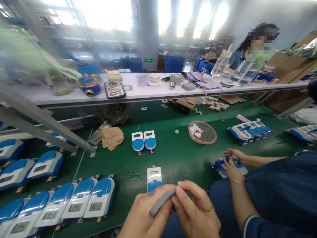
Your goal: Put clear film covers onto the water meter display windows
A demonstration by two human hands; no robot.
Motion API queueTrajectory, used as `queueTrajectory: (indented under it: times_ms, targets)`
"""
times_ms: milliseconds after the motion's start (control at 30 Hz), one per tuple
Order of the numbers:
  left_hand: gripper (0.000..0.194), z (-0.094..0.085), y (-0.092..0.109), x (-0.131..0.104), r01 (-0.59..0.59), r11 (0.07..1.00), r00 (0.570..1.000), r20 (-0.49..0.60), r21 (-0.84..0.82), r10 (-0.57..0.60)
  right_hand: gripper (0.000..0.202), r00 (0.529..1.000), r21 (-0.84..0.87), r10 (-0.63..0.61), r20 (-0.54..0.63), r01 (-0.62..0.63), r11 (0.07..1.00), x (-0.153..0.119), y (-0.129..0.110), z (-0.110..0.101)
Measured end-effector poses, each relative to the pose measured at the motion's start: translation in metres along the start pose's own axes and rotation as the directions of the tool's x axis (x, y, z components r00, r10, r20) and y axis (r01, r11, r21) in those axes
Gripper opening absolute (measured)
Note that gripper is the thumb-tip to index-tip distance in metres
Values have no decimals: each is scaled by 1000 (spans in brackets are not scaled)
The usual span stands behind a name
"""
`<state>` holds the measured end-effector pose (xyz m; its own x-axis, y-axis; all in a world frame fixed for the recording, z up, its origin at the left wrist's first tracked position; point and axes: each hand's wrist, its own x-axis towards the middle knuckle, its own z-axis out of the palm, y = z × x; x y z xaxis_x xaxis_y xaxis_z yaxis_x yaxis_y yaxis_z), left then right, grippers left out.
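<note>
A short grey bar (pixel 162 202) lies slantwise across the fingers of my left hand (pixel 146 213), which is closed around it. My right hand (pixel 196 210), with a ring on one finger, pinches at the bar's upper end, so the fingertips of both hands meet there. Anything smaller between those fingertips is hidden. Just beyond my hands, a white and blue water meter (pixel 154 175) with a small display lies on the green bench (pixel 123 172); my left hand covers its near end. Two more meters (pixel 144 140) lie side by side farther back.
Rows of meters (pixel 99 198) fill the left side. A pinkish bowl (pixel 210 135) holds white pieces, and a brown cloth (pixel 112 138) lies back left. At right, a co-worker's hands (pixel 234 165) handle another meter. A white shelf (pixel 138 91) crosses above the bench.
</note>
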<state>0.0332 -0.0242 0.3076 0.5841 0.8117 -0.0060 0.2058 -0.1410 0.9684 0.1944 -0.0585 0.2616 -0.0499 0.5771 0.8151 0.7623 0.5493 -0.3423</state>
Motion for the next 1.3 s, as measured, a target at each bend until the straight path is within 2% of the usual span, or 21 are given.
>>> queueTrajectory:
  times_ms: [133,333,433,533,600,700,800,900,1000,1133,1300]
  targets:
    - [28,2,0,-1,4,1000,1000,-5,-8,-4,51,1000,-9,3,-5,-3,1000,-7,0,5]
    - [25,6,-6,2,-20,998,996,-87,-56,15,50,999,11,-50,5,49,999,-14,8,5]
    - [25,4,-7,5,-26,999,998,-66,-40,24,46,994,-13,-105,-17,104,994,-11,11,5]
    - [24,3,-8,7,-18,999,998,-67,-36,16,45,997,-76,-76,-22,75,994,-7,12,6]
    - [21,5,-11,8,7,999,991,-134,-37,-12,39,996,-79,-66,-51,62,995,-2,12,8]
    - [21,10,-17,10,76,994,968,-235,-75,-92,18,997,-52,-65,-47,63,997,6,12,11]
    - [23,15,-22,13,108,985,954,-263,-134,-141,11,998,-77,-27,-64,22,997,12,13,11]
    - [25,18,-26,17,94,989,960,-253,-111,-120,20,998,-96,-24,-61,18,995,11,16,7]
    - [29,21,-29,20,75,995,971,-222,-63,-88,30,998,-108,-62,31,65,992,8,21,2]
    - [25,23,-31,24,35,999,984,-176,12,-33,27,991,-130,-111,71,120,984,8,26,-4]
    - [21,24,-32,28,-44,998,971,-232,54,55,21,976,-124,-156,150,175,977,22,31,-5]
